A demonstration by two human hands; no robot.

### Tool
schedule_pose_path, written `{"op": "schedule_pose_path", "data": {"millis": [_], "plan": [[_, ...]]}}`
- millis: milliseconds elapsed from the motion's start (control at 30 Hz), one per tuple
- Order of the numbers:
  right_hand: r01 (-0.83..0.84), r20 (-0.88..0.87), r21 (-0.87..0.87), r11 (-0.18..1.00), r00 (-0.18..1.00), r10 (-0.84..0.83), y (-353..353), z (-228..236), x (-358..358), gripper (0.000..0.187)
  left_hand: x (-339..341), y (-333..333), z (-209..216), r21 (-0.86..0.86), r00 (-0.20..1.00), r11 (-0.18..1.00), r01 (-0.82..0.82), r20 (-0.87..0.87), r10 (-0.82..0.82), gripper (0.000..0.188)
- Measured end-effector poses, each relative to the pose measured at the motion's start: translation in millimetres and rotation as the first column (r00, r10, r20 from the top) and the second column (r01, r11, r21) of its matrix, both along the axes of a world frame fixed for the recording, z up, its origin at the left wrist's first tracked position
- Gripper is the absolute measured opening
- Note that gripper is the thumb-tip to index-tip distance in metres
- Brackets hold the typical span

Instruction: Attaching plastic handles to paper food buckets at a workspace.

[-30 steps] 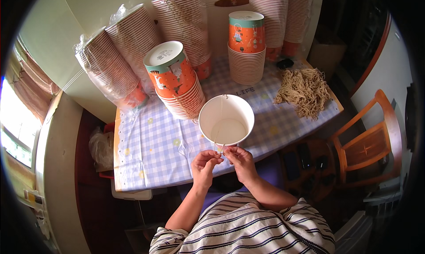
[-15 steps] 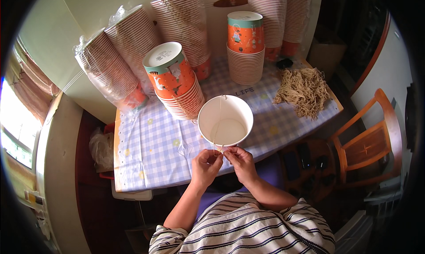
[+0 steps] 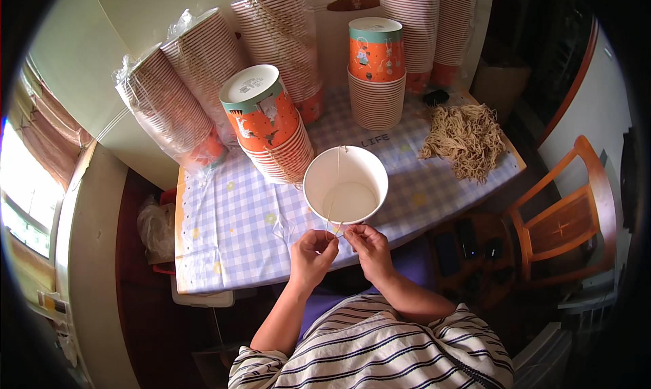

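A white paper bucket (image 3: pixel 352 196), its mouth facing up, stands near the front edge of the table. From its far rim a thin tan cord (image 3: pixel 338 165) crosses the mouth to the near rim. My left hand (image 3: pixel 313 257) pinches the cord just in front of that rim. Beside it my right hand (image 3: pixel 368 248) is closed on the cord too, fingertips a small gap from the left ones. Whether a knot lies between the fingers is too small to make out.
Left of the bucket stands an upside-down stack of orange paper buckets (image 3: pixel 264 128); another stack (image 3: pixel 376 70) is behind. Bagged stacks (image 3: pixel 169 107) line the back. A heap of tan cords (image 3: pixel 464 141) lies at right on the checked tablecloth (image 3: pixel 237 226). A wooden chair (image 3: pixel 563 219) stands right.
My left hand has shifted slightly to the left, so the fingertips of the two hands are a little farther apart. The bucket has stayed in place.
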State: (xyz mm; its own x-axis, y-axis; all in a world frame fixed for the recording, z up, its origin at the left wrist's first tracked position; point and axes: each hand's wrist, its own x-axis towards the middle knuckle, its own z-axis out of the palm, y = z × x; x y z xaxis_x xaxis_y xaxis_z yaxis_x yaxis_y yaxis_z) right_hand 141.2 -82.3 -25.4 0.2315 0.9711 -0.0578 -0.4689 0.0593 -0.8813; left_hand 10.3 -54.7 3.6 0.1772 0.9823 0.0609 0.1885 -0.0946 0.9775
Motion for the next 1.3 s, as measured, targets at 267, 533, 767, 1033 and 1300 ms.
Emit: {"op": "schedule_pose_path", "data": {"millis": [267,533,767,1033,1300], "plan": [[-0.095,-0.051,-0.033,0.995,0.994,0.093,-1,0,0,0.016,1,0,-1,-0.083,0.996,0.997,-0.001,0.091,0.008,0.007],[-0.064,-0.026,-0.011,0.998,0.998,0.064,0,1,-1,0.014,-8,0,-10,-0.081,0.966,0.988,0.132,0.234,-0.11,0.018],[-0.074,0.059,0.01,0.997,0.996,0.074,-1,-7,0,0.013,-2,0,3,0.002,0.994,0.994,0.105,0.019,-0.105,0.015],[-0.013,0.145,0.053,0.998,0.989,0.005,0,-8,-2,0.013,0,-2,13,-0.005,0.989,0.995,0.096,-0.109,-0.096,0.013],[-0.044,0.132,0.051,0.998,0.991,0.037,0,-3,0,0.015,-9,-2,0,-0.094,0.994,0.99,0.104,0.039,-0.1,0.013]]}}
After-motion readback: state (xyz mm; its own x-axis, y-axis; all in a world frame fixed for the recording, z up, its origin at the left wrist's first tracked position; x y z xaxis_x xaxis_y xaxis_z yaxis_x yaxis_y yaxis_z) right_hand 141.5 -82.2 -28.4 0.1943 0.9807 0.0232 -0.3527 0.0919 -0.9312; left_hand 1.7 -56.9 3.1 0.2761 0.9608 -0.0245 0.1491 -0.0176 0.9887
